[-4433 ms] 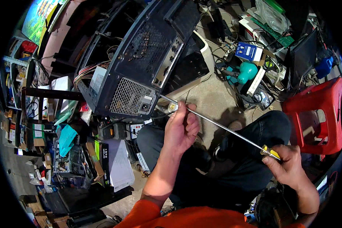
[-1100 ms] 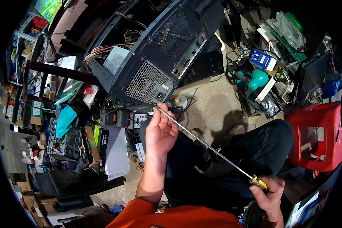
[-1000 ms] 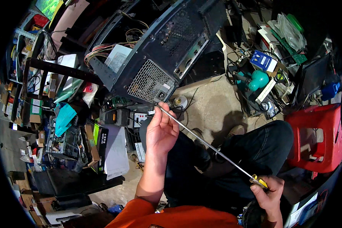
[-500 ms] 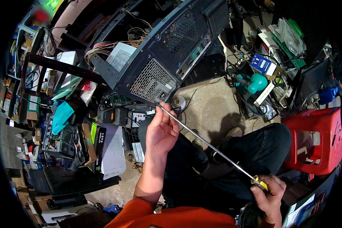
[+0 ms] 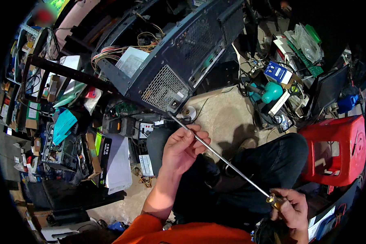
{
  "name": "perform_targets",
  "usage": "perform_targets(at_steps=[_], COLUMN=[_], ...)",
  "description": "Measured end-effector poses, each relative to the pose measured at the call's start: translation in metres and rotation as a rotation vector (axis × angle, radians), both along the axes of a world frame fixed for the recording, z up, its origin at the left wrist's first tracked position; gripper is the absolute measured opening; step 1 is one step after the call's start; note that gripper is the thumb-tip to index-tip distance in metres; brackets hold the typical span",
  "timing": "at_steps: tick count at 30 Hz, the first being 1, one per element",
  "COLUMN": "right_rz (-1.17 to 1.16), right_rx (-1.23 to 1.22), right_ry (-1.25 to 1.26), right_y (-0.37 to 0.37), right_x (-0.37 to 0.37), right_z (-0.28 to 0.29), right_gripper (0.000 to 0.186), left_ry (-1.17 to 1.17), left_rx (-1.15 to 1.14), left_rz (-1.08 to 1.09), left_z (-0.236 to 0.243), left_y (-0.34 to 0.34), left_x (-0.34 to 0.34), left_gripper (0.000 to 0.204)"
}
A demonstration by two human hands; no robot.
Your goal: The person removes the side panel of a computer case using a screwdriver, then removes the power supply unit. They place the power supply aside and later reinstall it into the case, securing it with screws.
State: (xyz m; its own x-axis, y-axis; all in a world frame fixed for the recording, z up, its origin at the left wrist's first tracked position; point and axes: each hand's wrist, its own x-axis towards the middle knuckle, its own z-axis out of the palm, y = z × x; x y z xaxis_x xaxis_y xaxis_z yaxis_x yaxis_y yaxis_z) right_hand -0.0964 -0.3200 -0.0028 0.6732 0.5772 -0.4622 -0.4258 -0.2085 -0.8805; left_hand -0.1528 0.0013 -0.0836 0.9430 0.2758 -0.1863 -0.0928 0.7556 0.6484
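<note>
A long screwdriver [image 5: 232, 166] slants across my lap, its thin metal shaft running up and left to the lower corner of a black computer case [image 5: 130, 95]. Around its yellow and dark handle the fingers of my right hand [image 5: 293, 209] are closed, at the lower right. My left hand [image 5: 181, 149] pinches the shaft between thumb and fingers, a short way below the tip. The tip lies at the edge of the case's rear panel, beside the power supply grille [image 5: 162, 87]; whether it sits in a screw I cannot tell. Coloured wires [image 5: 110, 53] show inside the case.
A red plastic stool [image 5: 333, 150] stands right of my knee. Beyond it lie a teal rounded tool [image 5: 272, 92], a blue box [image 5: 277, 72] and tangled cables. To the left are a white sheet [image 5: 120, 162], computer parts and cartons. A white roll [image 5: 189, 112] sits below the case.
My left hand has slid from near the screwdriver's tip down the shaft, toward the right hand. The right hand's fingers have shifted on the handle. The tip stays by the case's corner.
</note>
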Motion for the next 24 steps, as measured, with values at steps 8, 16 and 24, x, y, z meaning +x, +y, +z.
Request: perform_targets(at_steps=[8,16,24], right_rz=[0.043,0.067,-0.148], right_rx=[-0.319,-0.13,-0.217], right_ry=[-1.206,-0.801,-0.216], right_y=[-0.013,-0.018,-0.032], right_x=[-0.01,-0.011,-0.015], right_z=[-0.015,-0.02,-0.028], right_gripper=[0.025,0.039,0.029], left_ry=[0.076,0.165,0.05], left_rx=[-0.05,0.155,0.052], left_rz=[0.118,0.078,0.029], left_z=[0.001,0.014,0.015], left_y=[-0.012,-0.016,-0.013], left_x=[0.01,0.008,0.009], left_gripper=[0.022,0.018,0.021])
